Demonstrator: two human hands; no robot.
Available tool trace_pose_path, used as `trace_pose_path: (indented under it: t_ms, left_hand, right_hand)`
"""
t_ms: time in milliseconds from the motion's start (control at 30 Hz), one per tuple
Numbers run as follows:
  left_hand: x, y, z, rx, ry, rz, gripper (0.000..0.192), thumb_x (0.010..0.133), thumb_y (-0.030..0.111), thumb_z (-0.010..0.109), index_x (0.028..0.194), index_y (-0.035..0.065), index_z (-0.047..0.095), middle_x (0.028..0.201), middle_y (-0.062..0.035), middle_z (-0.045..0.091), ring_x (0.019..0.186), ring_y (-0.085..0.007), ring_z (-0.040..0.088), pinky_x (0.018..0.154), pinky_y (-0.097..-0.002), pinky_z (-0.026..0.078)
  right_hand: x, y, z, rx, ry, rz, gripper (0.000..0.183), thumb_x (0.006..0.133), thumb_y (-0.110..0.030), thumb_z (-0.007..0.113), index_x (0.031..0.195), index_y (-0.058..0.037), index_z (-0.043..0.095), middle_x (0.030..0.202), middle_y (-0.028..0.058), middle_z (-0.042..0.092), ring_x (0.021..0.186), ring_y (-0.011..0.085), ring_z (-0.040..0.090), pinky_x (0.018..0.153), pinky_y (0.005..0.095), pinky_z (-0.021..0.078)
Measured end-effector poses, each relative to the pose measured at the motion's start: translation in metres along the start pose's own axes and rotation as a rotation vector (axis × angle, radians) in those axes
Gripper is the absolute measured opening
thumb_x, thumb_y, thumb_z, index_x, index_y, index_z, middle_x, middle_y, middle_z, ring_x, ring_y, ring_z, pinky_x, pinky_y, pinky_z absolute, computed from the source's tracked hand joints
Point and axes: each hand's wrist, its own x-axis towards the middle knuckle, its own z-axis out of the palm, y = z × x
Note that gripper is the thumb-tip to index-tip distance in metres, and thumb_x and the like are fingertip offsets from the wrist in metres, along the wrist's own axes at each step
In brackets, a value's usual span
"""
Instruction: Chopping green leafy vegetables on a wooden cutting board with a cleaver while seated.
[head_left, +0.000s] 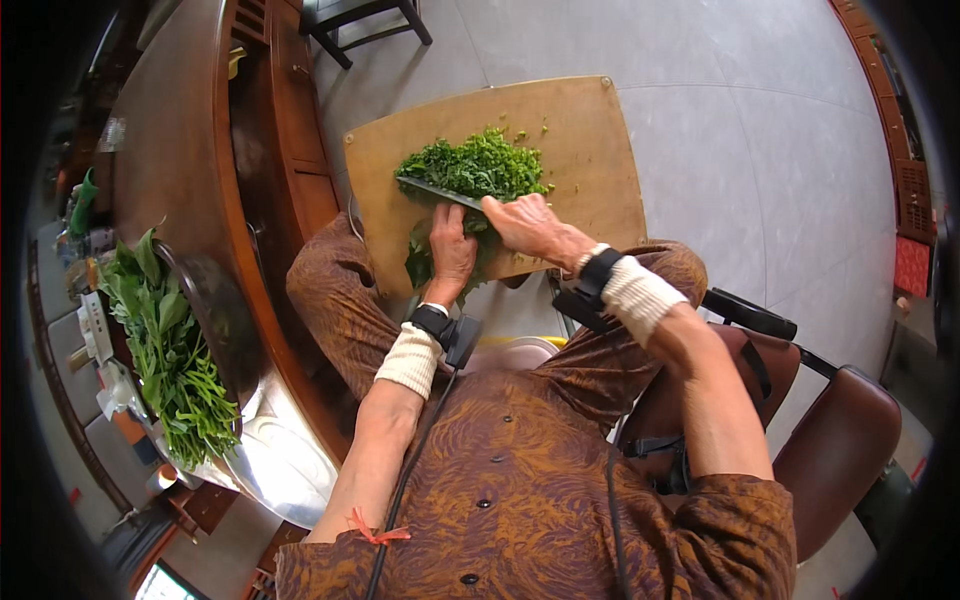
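My right hand (525, 225) grips the handle of a kitchen knife (439, 190), whose blade points left along the near edge of a heap of chopped leafy greens (476, 163). Just below the blade, my left hand (452, 247) presses down on a bunch of uncut dark green leaves (420, 259), its fingers bent and close to the knife. All of this rests on a wooden board (600, 165) in front of my knees. Small green bits lie scattered on the board's far and right parts. My fist hides the knife's handle.
On the wooden table (172, 90) at my left, a dark tray (214, 330) holds a large pile of leafy green stems (169, 322), near a shiny metal tray (285, 465). A black stool (367, 22) stands beyond the board. Brown padded seating (840, 450) is at my right. Cables run from my wrist straps.
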Motion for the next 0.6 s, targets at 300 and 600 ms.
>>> trace_pose_path:
  t_ms: [300,600]
  left_hand:
    - [0.000,0.002,-0.003,0.010,0.123,0.050,0.041,0.060,-0.013,0.046,0.098,0.0014,0.052,0.093,-0.0193,0.050,0.088,-0.0432,0.051,0.073,-0.0473,0.043]
    - [-0.002,0.000,0.002,-0.024,0.066,-0.020,0.037,0.060,-0.014,0.046,0.094,0.0002,0.051,0.091,-0.0187,0.049,0.088,-0.0429,0.050,0.072,-0.0475,0.042]
  right_hand:
    - [-0.022,-0.015,-0.035,-0.015,-0.093,-0.026,0.012,0.079,-0.011,0.051,0.082,-0.0013,0.044,0.060,0.0177,0.058,0.055,0.0350,0.060,0.047,0.0448,0.0439]
    - [-0.029,-0.009,-0.037,0.034,-0.095,-0.030,0.021,0.071,-0.005,0.054,0.087,-0.0018,0.042,0.053,0.0175,0.054,0.053,0.0394,0.056,0.047,0.0476,0.0406]
